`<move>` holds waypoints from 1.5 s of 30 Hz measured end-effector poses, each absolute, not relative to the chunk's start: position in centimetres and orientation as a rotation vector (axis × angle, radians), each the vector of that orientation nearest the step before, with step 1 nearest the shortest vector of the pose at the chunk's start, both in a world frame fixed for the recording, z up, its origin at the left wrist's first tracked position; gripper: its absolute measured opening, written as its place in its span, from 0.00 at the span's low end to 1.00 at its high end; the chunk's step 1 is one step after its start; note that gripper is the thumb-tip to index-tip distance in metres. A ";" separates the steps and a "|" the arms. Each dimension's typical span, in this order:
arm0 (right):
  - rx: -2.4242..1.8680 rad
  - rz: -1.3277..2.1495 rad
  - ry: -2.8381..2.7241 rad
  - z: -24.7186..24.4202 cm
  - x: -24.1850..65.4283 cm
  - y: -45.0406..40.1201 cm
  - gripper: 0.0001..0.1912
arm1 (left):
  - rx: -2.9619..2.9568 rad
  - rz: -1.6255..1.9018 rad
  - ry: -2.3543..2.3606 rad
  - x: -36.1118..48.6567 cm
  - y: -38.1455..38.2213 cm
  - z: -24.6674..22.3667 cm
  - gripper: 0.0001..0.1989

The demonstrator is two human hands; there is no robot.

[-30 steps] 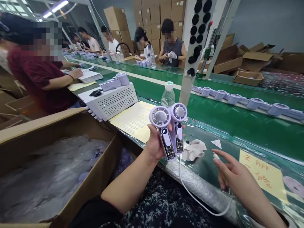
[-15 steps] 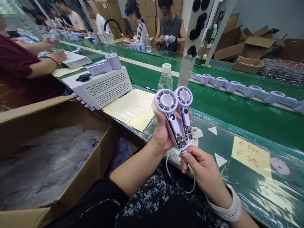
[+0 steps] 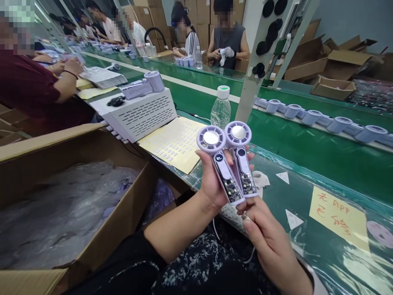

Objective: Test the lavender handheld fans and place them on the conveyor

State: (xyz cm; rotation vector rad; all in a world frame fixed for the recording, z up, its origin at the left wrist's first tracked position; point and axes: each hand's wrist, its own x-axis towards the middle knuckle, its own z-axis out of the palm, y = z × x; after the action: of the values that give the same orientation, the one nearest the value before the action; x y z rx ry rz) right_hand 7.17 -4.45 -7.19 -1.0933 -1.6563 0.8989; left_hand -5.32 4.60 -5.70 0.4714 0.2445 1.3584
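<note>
Two small lilac handheld fans with round heads and exposed circuit boards are side by side in my left hand [image 3: 211, 184], its fingers wrapped round their handles. The left fan [image 3: 225, 176] shows lit digits on its round display; the right fan [image 3: 244, 170] has a dark display. My right hand [image 3: 264, 229] is at the bottom ends of the fans, its fingers curled and pinched round the end of a white cable [image 3: 215, 229], whose plug is hidden by the fingers. Part of the cable hangs below the hands.
An open carton [image 3: 139, 196] with plastic bags stands at left. A vented box [image 3: 153, 116], a yellow sticker sheet [image 3: 184, 157] and a bottle [image 3: 221, 108] lie beyond. Fans line the conveyor [image 3: 307, 151]. A yellow note [image 3: 339, 217] is at right. Co-workers sit opposite and at left.
The two fans have spread slightly apart and turned more face-on. My right hand has moved a little right and down. The left fan's display digits look different. The view has shifted slightly.
</note>
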 end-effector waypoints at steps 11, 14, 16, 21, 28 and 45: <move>-1.149 1.186 -0.930 -8.7 4.8 -5.2 0.25 | 0.599 1.375 0.185 -4.7 3.6 -6.2 0.36; -1.165 1.152 -0.887 -9.1 4.3 -5.5 0.27 | 0.579 1.422 0.196 -4.1 3.0 -6.8 0.36; -1.207 1.119 -0.973 -8.7 4.6 -5.5 0.27 | 0.589 1.429 0.197 -4.0 3.0 -7.0 0.37; -1.259 0.919 -1.553 -5.8 8.3 -5.1 0.22 | 0.566 1.476 0.268 -5.4 4.6 -7.0 0.35; -1.694 -0.031 -1.885 -8.9 13.4 2.3 0.12 | 0.596 1.401 0.312 -8.4 4.4 -6.1 0.37; -1.057 1.424 -1.407 -2.7 11.8 -0.4 0.39 | 0.756 0.650 0.160 -7.5 1.1 -8.1 0.38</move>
State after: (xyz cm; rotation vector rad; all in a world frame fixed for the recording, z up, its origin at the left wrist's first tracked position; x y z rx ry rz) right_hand 11.76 -0.37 -2.70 -1.0567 -1.4074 1.4242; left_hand -7.50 1.08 -8.11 0.7556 0.1602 0.6497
